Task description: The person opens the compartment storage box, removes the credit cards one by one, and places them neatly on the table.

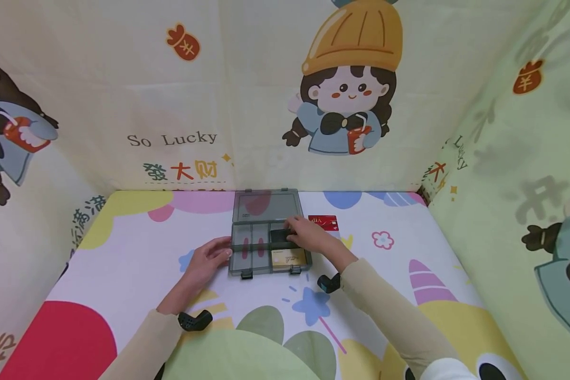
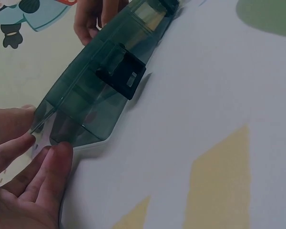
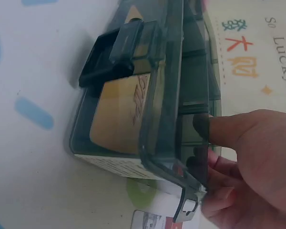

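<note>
A clear grey-green plastic organizer box (image 1: 261,272) lies on the table with its lid (image 1: 266,207) raised at the back. My left hand (image 1: 210,260) is at the box's left side, fingertips and thumb touching the wall near the corner, as the left wrist view also shows. My right hand (image 1: 309,233) reaches into the back right compartment, its thumb and fingers pinching a black card (image 1: 278,240); the fingertips are partly hidden. In the front right compartment is a gold card (image 1: 288,258), seen through the wall in the right wrist view. The left compartments show only the cloth's print through their floors.
A red VIP card (image 1: 326,222) lies on the table beside the box, behind my right hand. Two black latches stand at the box's front edge, one of them a left latch (image 1: 246,274). A printed cloth covers the table, and printed cloth walls (image 1: 256,95) rise behind and beside it.
</note>
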A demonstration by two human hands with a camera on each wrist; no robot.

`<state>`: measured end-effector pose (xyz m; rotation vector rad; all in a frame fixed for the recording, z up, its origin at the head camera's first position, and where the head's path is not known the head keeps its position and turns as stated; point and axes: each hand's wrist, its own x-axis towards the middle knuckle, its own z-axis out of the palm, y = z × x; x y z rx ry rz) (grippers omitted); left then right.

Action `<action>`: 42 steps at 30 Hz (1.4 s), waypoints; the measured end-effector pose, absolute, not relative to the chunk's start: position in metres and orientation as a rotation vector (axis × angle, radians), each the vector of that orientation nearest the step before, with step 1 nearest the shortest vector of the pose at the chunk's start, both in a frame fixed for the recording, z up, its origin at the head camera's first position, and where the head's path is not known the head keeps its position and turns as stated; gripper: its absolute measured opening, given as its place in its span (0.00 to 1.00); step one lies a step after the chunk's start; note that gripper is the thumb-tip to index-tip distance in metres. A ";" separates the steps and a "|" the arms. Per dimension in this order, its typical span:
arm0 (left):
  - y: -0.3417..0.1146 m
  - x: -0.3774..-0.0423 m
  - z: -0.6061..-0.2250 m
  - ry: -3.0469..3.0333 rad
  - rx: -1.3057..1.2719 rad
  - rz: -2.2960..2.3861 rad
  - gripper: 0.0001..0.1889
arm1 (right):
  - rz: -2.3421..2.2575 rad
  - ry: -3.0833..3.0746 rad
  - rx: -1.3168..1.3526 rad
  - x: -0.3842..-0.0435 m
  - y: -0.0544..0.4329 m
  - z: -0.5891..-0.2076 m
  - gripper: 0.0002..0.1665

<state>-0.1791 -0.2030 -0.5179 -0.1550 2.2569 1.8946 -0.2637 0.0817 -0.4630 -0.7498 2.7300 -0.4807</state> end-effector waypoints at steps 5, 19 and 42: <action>-0.203 -0.178 -0.517 2.250 -0.167 1.884 0.25 | -0.520 2.777 -0.757 -0.263 0.085 -0.462 0.13; -0.203 -0.178 -0.516 2.245 -0.155 1.889 0.25 | 0.048 2.792 -0.911 -0.268 0.077 -0.449 0.16; -0.204 -0.181 -0.517 2.249 -0.171 1.877 0.25 | 0.086 2.804 -1.006 -0.272 0.079 -0.455 0.27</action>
